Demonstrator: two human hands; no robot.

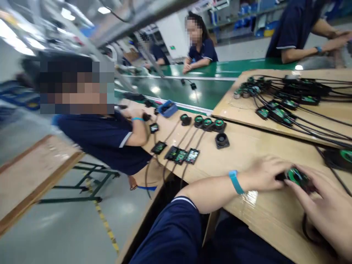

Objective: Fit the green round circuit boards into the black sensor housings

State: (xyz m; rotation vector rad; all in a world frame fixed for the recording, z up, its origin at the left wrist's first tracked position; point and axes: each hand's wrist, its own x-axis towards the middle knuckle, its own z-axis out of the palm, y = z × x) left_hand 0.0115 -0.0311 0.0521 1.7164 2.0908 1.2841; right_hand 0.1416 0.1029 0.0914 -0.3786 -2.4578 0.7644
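Note:
My left hand [268,171], slightly blurred, reaches across the cardboard-covered table with its fingertips on a small black housing with a green circuit board [297,176] inside. From the other side my right hand [324,205] grips the same housing between thumb and fingers. A black cable [304,225] hangs below my right hand; where it joins is hidden. Just beyond, a black square part with a round opening [222,140] lies on the table. Several round black housings with green boards [207,124] stand in a row, wired to flat black cases [191,156].
On a raised board [233,106] at the right lie several cabled circuit units [280,112]. A larger black part [339,158] is at the right edge. A co-worker [104,135] works at the left near a blue bin [167,109]. Other people sit beyond the green conveyor [176,90].

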